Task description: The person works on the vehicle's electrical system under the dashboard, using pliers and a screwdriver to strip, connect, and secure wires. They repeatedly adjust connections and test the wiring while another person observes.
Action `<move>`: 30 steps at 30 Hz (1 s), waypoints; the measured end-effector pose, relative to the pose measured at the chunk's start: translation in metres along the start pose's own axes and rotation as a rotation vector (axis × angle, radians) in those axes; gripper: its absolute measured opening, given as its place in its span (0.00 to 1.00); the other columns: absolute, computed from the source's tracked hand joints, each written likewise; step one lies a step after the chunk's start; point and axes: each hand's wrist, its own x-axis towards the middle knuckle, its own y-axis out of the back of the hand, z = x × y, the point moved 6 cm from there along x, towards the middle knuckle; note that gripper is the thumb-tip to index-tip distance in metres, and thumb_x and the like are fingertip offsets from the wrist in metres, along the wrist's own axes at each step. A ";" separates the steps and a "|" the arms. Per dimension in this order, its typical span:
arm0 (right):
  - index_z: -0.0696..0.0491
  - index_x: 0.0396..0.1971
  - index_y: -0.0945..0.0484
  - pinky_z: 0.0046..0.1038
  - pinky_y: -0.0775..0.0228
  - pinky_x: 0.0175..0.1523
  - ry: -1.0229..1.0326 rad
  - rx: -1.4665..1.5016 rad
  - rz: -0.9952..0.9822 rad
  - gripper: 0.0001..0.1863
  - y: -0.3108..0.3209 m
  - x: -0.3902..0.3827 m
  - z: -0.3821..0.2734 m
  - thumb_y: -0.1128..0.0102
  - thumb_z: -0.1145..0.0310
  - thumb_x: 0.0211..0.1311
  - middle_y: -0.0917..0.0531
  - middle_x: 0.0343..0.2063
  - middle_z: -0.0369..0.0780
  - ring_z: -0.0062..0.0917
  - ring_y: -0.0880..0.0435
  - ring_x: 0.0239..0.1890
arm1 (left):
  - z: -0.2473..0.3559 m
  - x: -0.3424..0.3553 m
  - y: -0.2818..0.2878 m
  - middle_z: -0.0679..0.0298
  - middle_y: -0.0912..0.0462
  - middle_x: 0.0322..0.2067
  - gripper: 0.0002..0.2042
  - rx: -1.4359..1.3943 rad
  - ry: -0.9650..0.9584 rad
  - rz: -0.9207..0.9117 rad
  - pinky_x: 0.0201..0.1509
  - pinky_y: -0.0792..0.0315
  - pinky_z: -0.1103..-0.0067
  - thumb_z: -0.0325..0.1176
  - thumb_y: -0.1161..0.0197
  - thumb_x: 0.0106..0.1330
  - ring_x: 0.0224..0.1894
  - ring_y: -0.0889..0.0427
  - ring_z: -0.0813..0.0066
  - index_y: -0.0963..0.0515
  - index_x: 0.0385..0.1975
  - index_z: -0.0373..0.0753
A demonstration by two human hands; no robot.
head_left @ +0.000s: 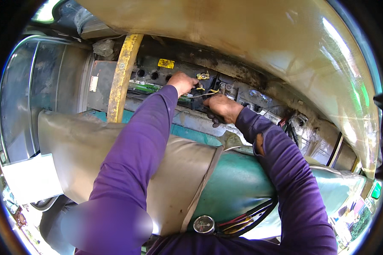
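Note:
Both my arms, in purple sleeves, reach over a seat back to two dark batteries set end to end. My left hand (183, 83) is at the left battery (151, 68), its fingers pinched close to a brass terminal clamp (203, 76); what they hold is too small to make out. A pale thin wire (205, 94) with yellow ends runs between my hands. My right hand (224, 109) is closed beside the gap between the batteries, with something dark under its fingers that I cannot identify. The right battery (254, 96) has a grey terminal post near that hand.
A worn yellow bar (123, 78) stands left of my hands. Overhead hangs a large tan panel (225, 25). The tan and green seat cover (242, 174) lies under my forearms. A round gauge (204, 224) with bundled wires (247, 221) sits near me. Clamps with cables (291, 125) lie at right.

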 end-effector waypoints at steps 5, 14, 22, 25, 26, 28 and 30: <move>0.53 0.30 0.27 0.36 0.30 0.16 -0.075 0.034 -0.025 0.13 -0.001 0.010 0.006 0.48 0.61 0.73 0.27 0.17 0.37 0.25 0.30 0.12 | -0.015 0.014 -0.007 0.57 0.11 0.37 0.15 -0.152 -0.009 0.068 0.40 0.24 0.74 0.37 0.31 0.64 0.36 0.16 0.71 0.13 0.41 0.31; 0.52 0.34 0.27 0.38 0.26 0.17 0.426 -0.337 -0.122 0.11 0.006 0.055 0.013 0.48 0.60 0.73 0.27 0.18 0.36 0.26 0.28 0.14 | 0.006 0.009 -0.002 0.59 0.11 0.47 0.13 0.132 -0.236 0.115 0.52 0.23 0.76 0.33 0.43 0.70 0.48 0.13 0.68 0.13 0.45 0.38; 0.51 0.34 0.26 0.38 0.26 0.18 0.403 -0.343 -0.125 0.11 0.003 0.047 0.005 0.48 0.60 0.73 0.27 0.19 0.35 0.25 0.29 0.15 | 0.009 0.004 0.001 0.57 0.11 0.40 0.11 -0.237 0.006 0.131 0.42 0.25 0.73 0.33 0.36 0.65 0.40 0.14 0.70 0.13 0.40 0.33; 0.51 0.34 0.26 0.37 0.26 0.19 0.203 -0.220 -0.089 0.11 0.008 0.050 0.016 0.48 0.60 0.73 0.27 0.20 0.35 0.24 0.28 0.16 | 0.004 -0.005 -0.001 0.63 0.12 0.33 0.11 -0.566 0.320 0.133 0.33 0.31 0.72 0.36 0.34 0.66 0.31 0.21 0.73 0.13 0.36 0.35; 0.51 0.34 0.26 0.37 0.26 0.19 0.064 -0.064 -0.099 0.11 0.011 0.053 0.025 0.48 0.60 0.73 0.27 0.20 0.35 0.24 0.28 0.16 | 0.002 -0.008 -0.004 0.65 0.14 0.30 0.11 -0.713 0.421 0.137 0.31 0.33 0.72 0.38 0.33 0.66 0.27 0.24 0.74 0.13 0.34 0.36; 0.51 0.34 0.27 0.37 0.26 0.19 0.357 -0.250 -0.205 0.11 0.007 0.053 0.015 0.48 0.60 0.73 0.27 0.20 0.35 0.24 0.28 0.16 | 0.009 -0.010 0.000 0.68 0.18 0.27 0.11 -0.687 0.401 0.128 0.28 0.37 0.72 0.39 0.32 0.66 0.25 0.31 0.76 0.14 0.31 0.38; 0.52 0.33 0.27 0.37 0.26 0.19 0.788 -0.449 -0.226 0.12 0.002 0.044 0.001 0.48 0.60 0.73 0.27 0.20 0.35 0.24 0.28 0.17 | 0.013 -0.009 0.002 0.69 0.20 0.25 0.11 -0.670 0.370 0.115 0.27 0.39 0.73 0.40 0.31 0.65 0.24 0.34 0.77 0.14 0.29 0.38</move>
